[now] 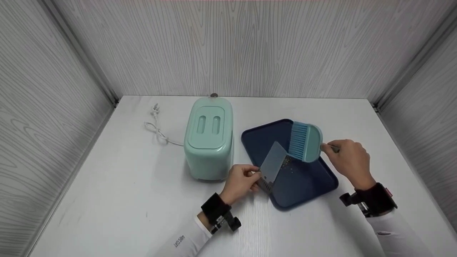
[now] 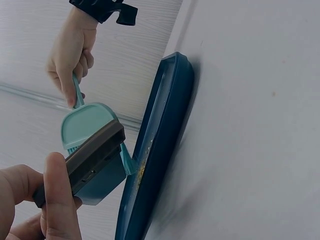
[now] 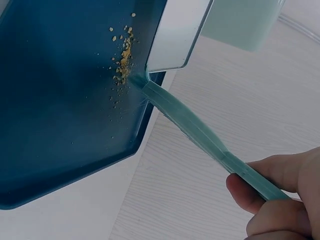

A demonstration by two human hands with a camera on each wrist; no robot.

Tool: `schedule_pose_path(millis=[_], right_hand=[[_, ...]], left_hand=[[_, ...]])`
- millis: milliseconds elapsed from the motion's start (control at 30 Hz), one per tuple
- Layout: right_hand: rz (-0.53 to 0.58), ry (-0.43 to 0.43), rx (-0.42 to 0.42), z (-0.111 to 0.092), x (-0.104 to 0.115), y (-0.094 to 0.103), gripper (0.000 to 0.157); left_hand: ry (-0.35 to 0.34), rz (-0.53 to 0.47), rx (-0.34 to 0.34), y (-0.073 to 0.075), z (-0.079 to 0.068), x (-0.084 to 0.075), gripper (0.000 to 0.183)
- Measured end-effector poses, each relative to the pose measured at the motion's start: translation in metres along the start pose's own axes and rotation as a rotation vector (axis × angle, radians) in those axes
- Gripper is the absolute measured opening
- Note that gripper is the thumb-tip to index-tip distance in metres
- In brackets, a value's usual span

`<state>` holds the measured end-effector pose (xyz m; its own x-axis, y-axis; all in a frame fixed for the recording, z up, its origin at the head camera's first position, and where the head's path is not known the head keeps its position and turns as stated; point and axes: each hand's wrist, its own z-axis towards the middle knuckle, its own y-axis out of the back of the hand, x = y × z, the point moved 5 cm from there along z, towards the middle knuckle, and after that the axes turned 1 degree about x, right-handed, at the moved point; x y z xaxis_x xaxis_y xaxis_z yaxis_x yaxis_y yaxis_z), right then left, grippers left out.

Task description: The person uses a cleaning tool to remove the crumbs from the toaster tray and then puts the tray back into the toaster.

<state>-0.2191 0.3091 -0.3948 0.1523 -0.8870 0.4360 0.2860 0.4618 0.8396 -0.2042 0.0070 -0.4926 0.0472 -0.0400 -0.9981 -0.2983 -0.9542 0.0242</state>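
Note:
My left hand pinches the dark grey end of a flat metal crumb tray, fingers and thumb on either side of that end. The plate is held tilted over a navy blue serving tray. My right hand grips the thin handle of a teal brush, its bristles beside the plate's far edge. In the right wrist view, the bristle tips meet the plate's corner. Yellow-brown crumbs lie scattered on the serving tray below, near its edge.
Left of the serving tray stands a mint green toaster with a lid on top. Its white power cord lies loosely on the white table to the left. Wood-grain panels enclose the table at the back and sides.

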Motion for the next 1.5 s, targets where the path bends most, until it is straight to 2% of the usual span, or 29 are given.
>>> schedule_pose_path(millis=[400,733,1067,1500], right_hand=[[0.041,-0.037,0.009,-0.002,-0.014,0.008,0.03],[0.133,-0.115,0.072,-0.009,-0.033,0.005,0.041],[0.2,-0.198,0.15,-0.017,-0.049,-0.004,0.055],[0.227,-0.261,0.243,-0.028,-0.061,-0.021,0.059]], left_hand=[[-0.007,0.02,-0.012,0.001,-0.002,-0.001,0.024],[0.002,0.025,-0.025,0.002,-0.001,0.0,0.023],[0.018,0.013,-0.027,0.002,-0.001,0.0,0.024],[0.023,-0.012,-0.016,0.002,-0.001,0.001,0.024]])
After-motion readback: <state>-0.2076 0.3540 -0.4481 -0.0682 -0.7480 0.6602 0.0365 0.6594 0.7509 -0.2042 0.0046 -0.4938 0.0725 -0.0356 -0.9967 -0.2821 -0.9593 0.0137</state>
